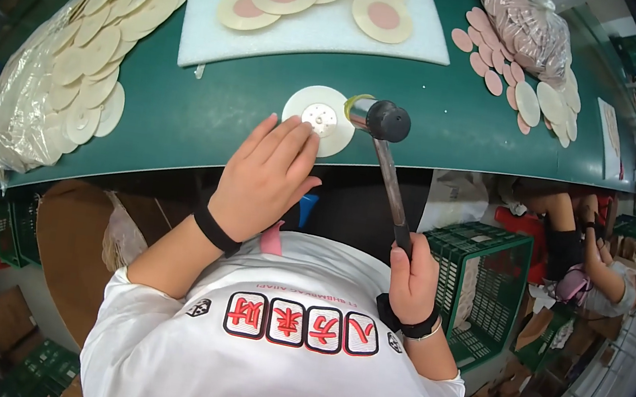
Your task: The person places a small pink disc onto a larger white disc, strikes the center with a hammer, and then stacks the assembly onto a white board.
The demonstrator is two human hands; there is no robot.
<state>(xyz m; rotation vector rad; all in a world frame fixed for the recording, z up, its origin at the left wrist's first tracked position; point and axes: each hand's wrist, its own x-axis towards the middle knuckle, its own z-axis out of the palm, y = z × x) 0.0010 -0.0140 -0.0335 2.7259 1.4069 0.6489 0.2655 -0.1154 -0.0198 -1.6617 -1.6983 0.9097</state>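
A white round disc point(298, 102) lies near the table's front edge, with a smaller white perforated round piece point(321, 117) at its centre. My left hand point(265, 169) rests its stretched fingertips on the disc's near side, against the small piece. In my right hand point(413, 282) is the handle of a mallet point(390, 177), fingers wrapped round its lower end. The mallet's head, with a black face and a metal middle, hangs over the right rim of the disc. Whether it touches the disc I cannot tell.
On the green table point(242, 100) stands a white foam board point(194, 42) bearing cream discs with pink centres. Left lies a pile of cream discs point(100, 49) by a plastic bag. Pink discs point(494, 81) and a filled bag point(528, 33) are right. A green crate point(511, 284) sits below; another person point(605, 276) is far right.
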